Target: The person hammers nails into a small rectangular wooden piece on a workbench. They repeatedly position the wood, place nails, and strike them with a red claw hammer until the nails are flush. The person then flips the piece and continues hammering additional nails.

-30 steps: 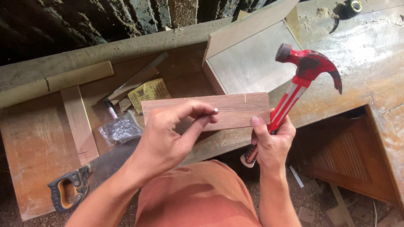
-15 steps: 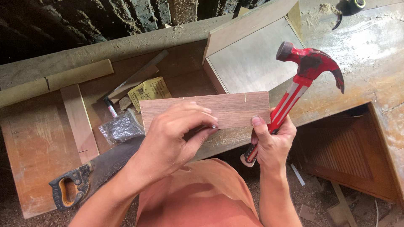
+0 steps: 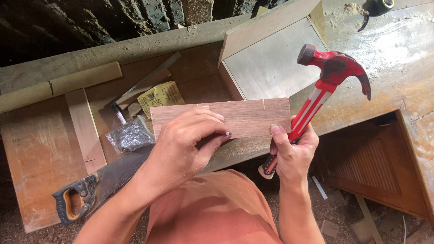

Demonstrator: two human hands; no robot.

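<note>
Vs. the earlier frame, the wood board (image 3: 246, 118) has been shifted a bit lower and more level; the fingers have slid along its lower edge. The board is held in front of the chest, above the desk (image 3: 40, 153). It is pinched by the left hand (image 3: 181, 149), w/ a small nail at the fingertips. The right hand (image 3: 291, 151) is closed round the red claw hammer (image 3: 332, 74), thumb pressed on the board's right end. A handsaw (image 3: 90, 190) and a nail bag (image 3: 131, 135) are seen at left.

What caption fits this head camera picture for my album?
Left hand pinches a nail against a wooden board; right hand grips a red hammer.
</note>
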